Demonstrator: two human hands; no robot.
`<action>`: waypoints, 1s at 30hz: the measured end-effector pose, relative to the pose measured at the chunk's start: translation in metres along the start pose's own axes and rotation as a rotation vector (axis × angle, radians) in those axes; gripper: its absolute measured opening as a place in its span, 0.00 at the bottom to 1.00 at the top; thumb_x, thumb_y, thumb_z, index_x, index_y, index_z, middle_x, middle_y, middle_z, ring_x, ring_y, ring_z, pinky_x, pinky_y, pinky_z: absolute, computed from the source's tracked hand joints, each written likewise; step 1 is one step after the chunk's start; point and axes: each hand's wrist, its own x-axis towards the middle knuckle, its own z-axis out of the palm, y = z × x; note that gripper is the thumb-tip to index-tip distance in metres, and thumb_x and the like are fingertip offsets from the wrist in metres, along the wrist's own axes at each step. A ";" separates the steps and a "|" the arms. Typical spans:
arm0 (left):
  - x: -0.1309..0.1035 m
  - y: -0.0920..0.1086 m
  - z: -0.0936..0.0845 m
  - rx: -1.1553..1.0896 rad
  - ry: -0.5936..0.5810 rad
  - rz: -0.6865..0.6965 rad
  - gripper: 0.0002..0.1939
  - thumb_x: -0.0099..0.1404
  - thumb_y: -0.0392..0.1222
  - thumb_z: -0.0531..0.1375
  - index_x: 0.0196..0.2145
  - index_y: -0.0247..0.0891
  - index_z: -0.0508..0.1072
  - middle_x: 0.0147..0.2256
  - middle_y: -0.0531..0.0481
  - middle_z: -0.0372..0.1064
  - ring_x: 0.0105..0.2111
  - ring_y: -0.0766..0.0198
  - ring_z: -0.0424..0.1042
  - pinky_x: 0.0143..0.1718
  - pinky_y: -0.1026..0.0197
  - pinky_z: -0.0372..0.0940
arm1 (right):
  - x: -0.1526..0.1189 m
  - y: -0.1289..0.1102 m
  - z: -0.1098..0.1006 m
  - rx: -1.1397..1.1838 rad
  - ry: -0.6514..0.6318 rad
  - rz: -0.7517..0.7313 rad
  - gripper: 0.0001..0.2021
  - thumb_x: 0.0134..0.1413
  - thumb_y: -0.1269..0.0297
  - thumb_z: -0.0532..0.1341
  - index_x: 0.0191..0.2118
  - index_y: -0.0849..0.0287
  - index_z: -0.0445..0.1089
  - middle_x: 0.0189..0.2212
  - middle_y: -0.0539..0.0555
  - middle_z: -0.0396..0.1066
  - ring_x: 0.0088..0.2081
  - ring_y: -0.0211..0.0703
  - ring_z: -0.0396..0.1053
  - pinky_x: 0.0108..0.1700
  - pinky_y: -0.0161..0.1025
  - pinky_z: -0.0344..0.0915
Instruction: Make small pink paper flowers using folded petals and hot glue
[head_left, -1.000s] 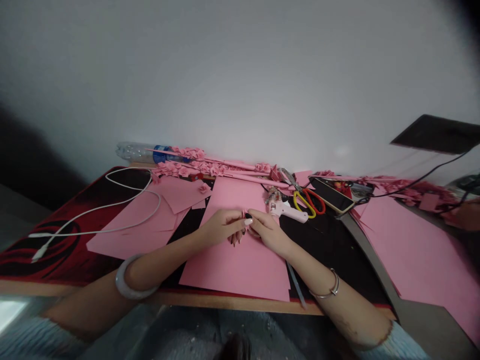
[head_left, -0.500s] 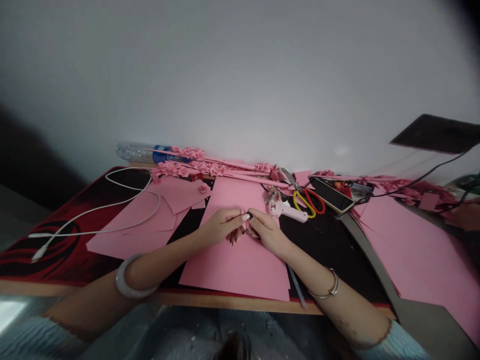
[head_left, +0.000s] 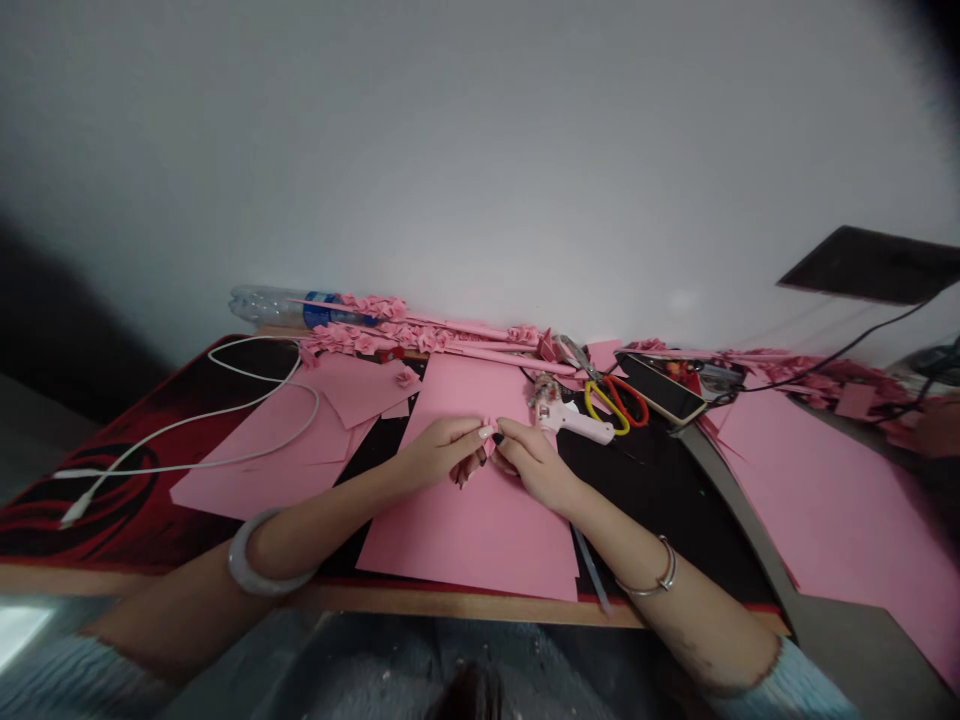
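A small folded piece of pink paper (head_left: 490, 441) is pinched between my two hands; its exact shape is largely covered by the fingers. My left hand (head_left: 452, 448) grips it from the left, thumb on top and the other fingers curled below. From the other side my right hand (head_left: 531, 458) closes on it with thumb and forefinger. Both hands are over a stack of pink paper sheets (head_left: 469, 530). Just right of them lies a pale glue gun (head_left: 574, 422), next to scissors with yellow and red handles (head_left: 619, 405).
Pink paper flowers on stems (head_left: 420, 338) lie along the wall beside a plastic bottle (head_left: 270, 305). A white cable (head_left: 202, 465) loops over more sheets at left. A phone (head_left: 664, 388) and large pink sheets (head_left: 832, 500) are at right. A glue stick (head_left: 592, 572) lies near the front edge.
My fingertips have shifted slightly around the folded paper, with the thumbs a little further apart and more pink showing between them. Everything else stays in place.
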 end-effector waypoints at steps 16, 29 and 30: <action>-0.004 0.004 -0.001 0.142 0.011 0.012 0.08 0.60 0.36 0.52 0.23 0.38 0.64 0.16 0.57 0.61 0.16 0.69 0.62 0.19 0.68 0.59 | 0.003 0.001 -0.002 -0.136 -0.049 -0.068 0.08 0.50 0.73 0.48 0.25 0.57 0.60 0.19 0.44 0.57 0.22 0.36 0.55 0.28 0.34 0.52; -0.002 0.010 -0.002 -0.044 -0.081 -0.012 0.16 0.63 0.49 0.54 0.24 0.36 0.65 0.17 0.56 0.63 0.14 0.70 0.64 0.17 0.68 0.57 | 0.000 0.001 0.001 0.323 -0.069 0.157 0.07 0.44 0.68 0.51 0.25 0.61 0.65 0.14 0.44 0.55 0.17 0.33 0.48 0.21 0.34 0.43; -0.002 0.010 -0.002 -0.054 -0.085 -0.014 0.16 0.63 0.49 0.54 0.24 0.36 0.65 0.17 0.56 0.63 0.14 0.70 0.64 0.17 0.68 0.57 | 0.000 0.002 0.001 0.325 -0.068 0.160 0.07 0.44 0.67 0.51 0.25 0.61 0.65 0.14 0.44 0.55 0.17 0.33 0.49 0.21 0.34 0.43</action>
